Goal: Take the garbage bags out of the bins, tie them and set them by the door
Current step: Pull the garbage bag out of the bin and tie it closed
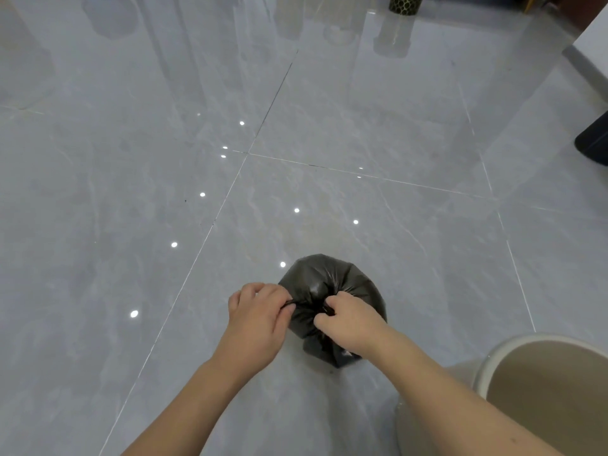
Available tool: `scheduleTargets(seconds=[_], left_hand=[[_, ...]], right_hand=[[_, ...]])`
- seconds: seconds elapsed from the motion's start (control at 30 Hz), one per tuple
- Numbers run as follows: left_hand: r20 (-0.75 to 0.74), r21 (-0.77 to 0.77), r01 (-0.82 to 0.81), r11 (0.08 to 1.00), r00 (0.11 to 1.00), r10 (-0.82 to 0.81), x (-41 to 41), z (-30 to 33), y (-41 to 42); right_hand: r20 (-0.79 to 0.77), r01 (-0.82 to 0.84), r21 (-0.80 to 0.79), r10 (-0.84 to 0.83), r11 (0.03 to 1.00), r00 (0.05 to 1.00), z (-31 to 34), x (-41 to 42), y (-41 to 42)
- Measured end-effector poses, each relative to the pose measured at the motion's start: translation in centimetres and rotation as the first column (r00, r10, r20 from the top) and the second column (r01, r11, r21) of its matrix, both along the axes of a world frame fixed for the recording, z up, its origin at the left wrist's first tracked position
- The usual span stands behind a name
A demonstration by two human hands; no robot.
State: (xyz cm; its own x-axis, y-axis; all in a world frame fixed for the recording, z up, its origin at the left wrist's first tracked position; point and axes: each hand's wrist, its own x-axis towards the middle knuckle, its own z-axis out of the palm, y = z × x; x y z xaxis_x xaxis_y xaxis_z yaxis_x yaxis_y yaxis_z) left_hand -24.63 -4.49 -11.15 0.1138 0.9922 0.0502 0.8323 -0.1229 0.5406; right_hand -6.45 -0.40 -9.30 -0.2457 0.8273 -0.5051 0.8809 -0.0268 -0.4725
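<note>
Black plastic garbage bag (324, 284), small, rounded and full, out of its bin and resting on glossy grey tiled floor (378, 126), just ahead of round beige plastic bin (539, 386) at lower right, which shows a bare beige inside and no liner. Neck gathered and drawn to a bunch on top; tying under way, knot apparently being pulled tight, though whether fully closed cannot be told. By this reckoning: removal from this bin done, tie nearly done, carrying to the door not yet begun. No door in view. Dark rounded object (594, 143) at the right edge and green patterned cylinder (405, 3) at the top edge possibly further bins, too cropped to tell.

Left hand (260, 319) at the bag's left side, fingers (279, 296) curled and pinching a stretched tail of plastic, drawn out sideways. Right hand (350, 320) directly over the bag's top, fingers curled round the other tail at the gathered neck. Bag beneath and between both hands, in contact with each; bunched neck midway between them.
</note>
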Motion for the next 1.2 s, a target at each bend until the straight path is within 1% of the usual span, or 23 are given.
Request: scheduleTargets(seconds=[0.07,0.13,0.2,0.27,0.33,0.43,0.53,0.73,0.8,0.9,0.97,1.03,1.07,1.13,1.2], left_hand=[[0.091,0.017,0.018,1.000,0.996,-0.019,-0.1,0.1,0.9],[0.275,-0.012,0.029,0.999,0.961,-0.025,0.2,0.4,1.8],[0.470,-0.128,0.050,0.991,0.882,0.016,0.6,0.7,2.3],[0.567,-0.224,0.053,0.973,0.819,0.086,1.0,1.0,2.7],[0.586,-0.270,0.002,0.963,0.794,0.163,1.5,1.3,2.9],[0.584,-0.318,-0.067,0.946,0.772,0.251,2.1,1.4,2.9],[0.586,-0.365,-0.071,0.928,0.757,0.288,2.6,1.7,2.8],[0.590,-0.384,-0.074,0.920,0.747,0.306,2.8,1.9,3.1],[0.607,-0.411,-0.105,0.906,0.710,0.358,2.9,1.9,3.5],[0.629,-0.470,-0.155,0.869,0.632,0.453,3.2,2.0,4.1],[0.637,-0.492,-0.172,0.853,0.597,0.488,3.4,2.1,4.3],[0.649,-0.510,-0.166,0.844,0.570,0.504,3.6,2.7,4.3],[0.650,-0.518,-0.146,0.843,0.573,0.499,3.7,3.0,4.3],[0.642,-0.541,-0.069,0.838,0.610,0.465,3.6,3.3,3.8],[0.616,-0.560,0.003,0.828,0.670,0.415,3.5,3.1,3.1]], right_hand=[[0.131,-0.197,0.099,0.183,0.975,0.974,0.3,0.1,0.0],[0.218,-0.342,0.216,0.296,0.915,0.930,0.7,0.4,0.1],[0.265,-0.411,0.362,0.331,0.836,0.906,0.8,0.8,0.1],[0.310,-0.450,0.499,0.333,0.740,0.891,0.6,1.2,0.0],[0.360,-0.457,0.598,0.290,0.658,0.887,0.5,1.5,0.0],[0.391,-0.437,0.655,0.219,0.617,0.894,0.5,1.7,0.1],[0.403,-0.408,0.707,0.145,0.578,0.903,0.5,2.0,-0.1],[0.328,-0.380,0.784,0.193,0.490,0.925,0.7,1.8,-0.3],[0.297,-0.360,0.802,0.206,0.476,0.933,0.7,1.9,-0.3],[0.303,-0.384,0.804,0.243,0.454,0.921,1.1,2.1,-0.2],[0.295,-0.383,0.797,0.251,0.468,0.922,1.2,2.1,-0.2],[0.277,-0.368,0.780,0.248,0.505,0.928,1.1,2.1,-0.2],[0.266,-0.351,0.770,0.232,0.533,0.936,1.1,2.1,-0.2],[0.252,-0.306,0.738,0.174,0.601,0.952,1.2,2.2,-0.2],[0.262,-0.284,0.694,0.135,0.661,0.956,1.3,2.1,-0.1]])
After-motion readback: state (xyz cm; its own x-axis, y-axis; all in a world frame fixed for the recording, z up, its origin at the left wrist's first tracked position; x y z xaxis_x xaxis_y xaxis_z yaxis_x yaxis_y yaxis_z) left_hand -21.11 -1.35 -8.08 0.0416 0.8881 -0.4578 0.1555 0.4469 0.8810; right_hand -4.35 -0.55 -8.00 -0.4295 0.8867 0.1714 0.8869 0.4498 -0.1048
